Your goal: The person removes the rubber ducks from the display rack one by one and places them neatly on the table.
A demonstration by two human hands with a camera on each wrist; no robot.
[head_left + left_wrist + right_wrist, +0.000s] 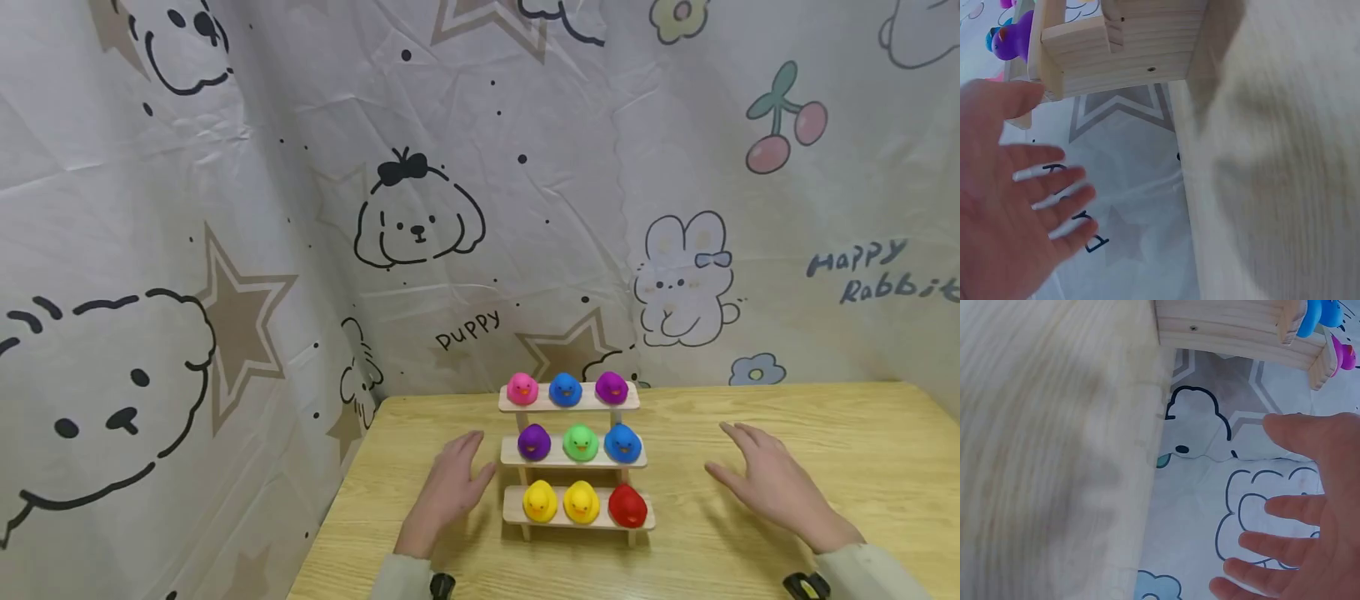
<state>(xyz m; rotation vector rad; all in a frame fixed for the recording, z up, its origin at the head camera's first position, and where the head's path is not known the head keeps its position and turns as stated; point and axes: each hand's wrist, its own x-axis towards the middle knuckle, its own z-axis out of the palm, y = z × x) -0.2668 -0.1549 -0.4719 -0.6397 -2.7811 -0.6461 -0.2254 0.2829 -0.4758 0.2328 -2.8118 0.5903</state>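
Note:
A small three-tier wooden rack (573, 458) stands on the table with a row of toy ducks on each tier. On top sit a pink duck (522, 389), a blue duck (566, 390) and a purple duck (612, 387). The middle tier bears a purple duck (534, 442), a green duck (581, 442) and a blue duck (622, 443). Below are two yellow ducks (540, 502) and a red duck (627, 507), its face not visible. My left hand (453, 483), fingers extended, is just left of the rack. My right hand (772, 483) is farther off at its right, holding nothing, fingers spread.
The wooden table (720, 575) ends at a back edge against a printed cloth (525, 250) with puppies, stars and a rabbit. At the left, the cloth comes forward along the table's side. A dark band (806, 585) is at the right wrist.

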